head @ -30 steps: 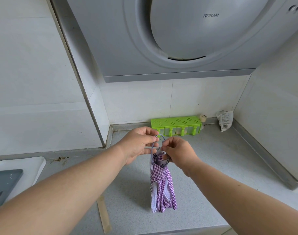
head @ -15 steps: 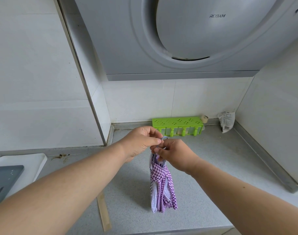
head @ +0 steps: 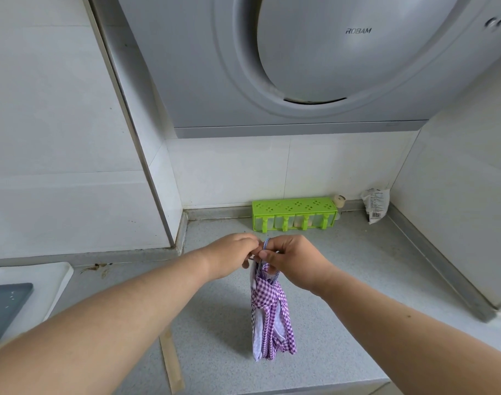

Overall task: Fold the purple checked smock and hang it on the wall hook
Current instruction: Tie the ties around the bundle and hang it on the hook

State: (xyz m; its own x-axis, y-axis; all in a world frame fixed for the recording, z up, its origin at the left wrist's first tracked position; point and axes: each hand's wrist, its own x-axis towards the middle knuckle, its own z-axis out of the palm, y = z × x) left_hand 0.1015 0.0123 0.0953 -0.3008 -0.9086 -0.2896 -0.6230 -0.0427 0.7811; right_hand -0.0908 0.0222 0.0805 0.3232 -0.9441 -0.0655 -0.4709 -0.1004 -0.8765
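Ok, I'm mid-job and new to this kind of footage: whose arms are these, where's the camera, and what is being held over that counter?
There is no machine here: a person works with bare hands, filmed by one wide-angle camera worn on the head, looking forward and down. The left hand and right hand meet above the speckled grey counter, both pinching a thin bluish loop at the top of the folded purple checked smock, which hangs down from it. On the counter by the back wall stand a bright green plastic rack and a crumpled white packet. A grey extractor hood is overhead. No wall hook shows in this view.
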